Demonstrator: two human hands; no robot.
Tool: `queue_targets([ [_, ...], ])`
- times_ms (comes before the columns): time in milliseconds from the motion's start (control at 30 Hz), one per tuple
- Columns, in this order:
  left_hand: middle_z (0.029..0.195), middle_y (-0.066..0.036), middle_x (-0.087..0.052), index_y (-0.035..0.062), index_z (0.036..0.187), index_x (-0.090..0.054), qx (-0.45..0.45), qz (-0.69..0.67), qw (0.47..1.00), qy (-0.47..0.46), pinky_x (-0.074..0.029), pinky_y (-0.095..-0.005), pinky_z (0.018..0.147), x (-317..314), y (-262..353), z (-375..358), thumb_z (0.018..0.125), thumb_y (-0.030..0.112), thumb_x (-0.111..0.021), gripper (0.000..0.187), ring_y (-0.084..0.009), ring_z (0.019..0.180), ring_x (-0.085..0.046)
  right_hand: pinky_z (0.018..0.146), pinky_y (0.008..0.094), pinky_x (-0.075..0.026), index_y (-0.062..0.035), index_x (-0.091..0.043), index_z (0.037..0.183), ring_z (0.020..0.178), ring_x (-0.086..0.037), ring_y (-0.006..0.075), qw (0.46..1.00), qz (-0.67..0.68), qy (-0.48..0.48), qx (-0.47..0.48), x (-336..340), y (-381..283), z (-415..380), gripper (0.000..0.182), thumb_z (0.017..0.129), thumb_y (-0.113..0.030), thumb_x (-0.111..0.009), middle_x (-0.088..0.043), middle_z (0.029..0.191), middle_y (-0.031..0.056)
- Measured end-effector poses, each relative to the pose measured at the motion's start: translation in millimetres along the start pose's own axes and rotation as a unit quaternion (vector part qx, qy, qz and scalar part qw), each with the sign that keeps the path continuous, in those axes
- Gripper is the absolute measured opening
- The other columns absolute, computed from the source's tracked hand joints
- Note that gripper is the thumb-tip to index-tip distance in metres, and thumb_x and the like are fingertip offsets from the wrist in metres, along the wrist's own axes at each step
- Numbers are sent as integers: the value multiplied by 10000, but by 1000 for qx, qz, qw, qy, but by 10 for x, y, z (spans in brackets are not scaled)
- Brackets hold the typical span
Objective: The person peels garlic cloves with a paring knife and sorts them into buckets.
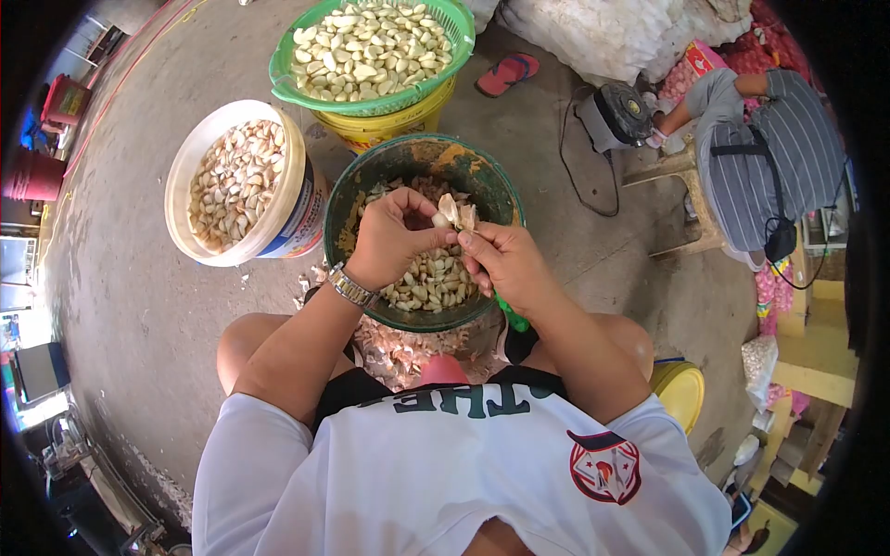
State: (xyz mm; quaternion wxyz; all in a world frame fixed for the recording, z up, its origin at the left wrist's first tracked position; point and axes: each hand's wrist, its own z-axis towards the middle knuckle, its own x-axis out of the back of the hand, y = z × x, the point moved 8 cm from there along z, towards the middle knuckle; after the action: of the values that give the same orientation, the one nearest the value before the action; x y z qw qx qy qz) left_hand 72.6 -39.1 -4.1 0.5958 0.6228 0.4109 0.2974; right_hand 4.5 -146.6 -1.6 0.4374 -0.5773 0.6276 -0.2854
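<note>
Left hand (394, 241) on pale, curved, papery-skinned garlic (449, 208).

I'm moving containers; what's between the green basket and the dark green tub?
In the head view, a yellow bucket shows between the green basket and dark green tub.

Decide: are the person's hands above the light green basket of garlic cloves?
No, the left hand and right hand are above the dark green tub.

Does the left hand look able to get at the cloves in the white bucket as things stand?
Probably yes: the cloves lie uncovered in the white bucket beside the green tub and nothing visible blocks the left hand, though it holds garlic.
</note>
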Motion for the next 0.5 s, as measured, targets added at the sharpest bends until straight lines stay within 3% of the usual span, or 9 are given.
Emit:
queue_targets([
  [133, 761, -28, -556, 0, 836, -503, 23, -100, 995, -20, -451, -186, 566, -47, 2, -4, 671, -5, -671, 235, -72, 643, -533, 363, 191, -301, -35, -517, 808, 411, -380, 62, 973, 216, 1, -81, -39, 37, -42, 206, 847, -236, -495, -462, 577, 6],
  [233, 766, -39, -561, -12, 872, -501, 47, -103, 993, -16, -452, -191, 563, -45, -82, -4, 701, 4, -644, 224, -81, 638, -535, 372, 220, -323, -32, -521, 712, 418, -393, 66, 991, 122, 26, -45, -13, -24, -33, 231, 851, -211, -480, -446, 539, 5],
  [333, 753, -50, -568, -25, 874, -511, 64, -94, 993, 17, -450, -186, 546, -70, -83, -33, 709, 9, -628, 205, -80, 611, -537, 375, 223, -334, -20, -524, 688, 436, -414, 66, 995, -58, 61, 46, 59, -25, 42, 244, 845, -205, -490, -449, 525, 7],
  [433, 744, -57, -572, -38, 884, -518, 73, -88, 993, 23, -450, -187, 544, -69, -97, -40, 709, 11, -624, 210, -81, 612, -543, 370, 217, -333, -13, -528, 667, 443, -429, 64, 991, -89, 70, 77, 49, -59, 27, 254, 840, -197, -498, -451, 511, 9],
  [500, 752, -59, -573, -41, 902, -520, 77, -94, 992, 18, -454, -192, 550, -68, -101, -42, 714, 12, -621, 220, -89, 635, -553, 360, 203, -307, -18, -532, 730, 419, -392, 63, 996, -39, 67, 34, 81, 20, 52, 218, 846, -199, -493, -453, 542, 9],
])
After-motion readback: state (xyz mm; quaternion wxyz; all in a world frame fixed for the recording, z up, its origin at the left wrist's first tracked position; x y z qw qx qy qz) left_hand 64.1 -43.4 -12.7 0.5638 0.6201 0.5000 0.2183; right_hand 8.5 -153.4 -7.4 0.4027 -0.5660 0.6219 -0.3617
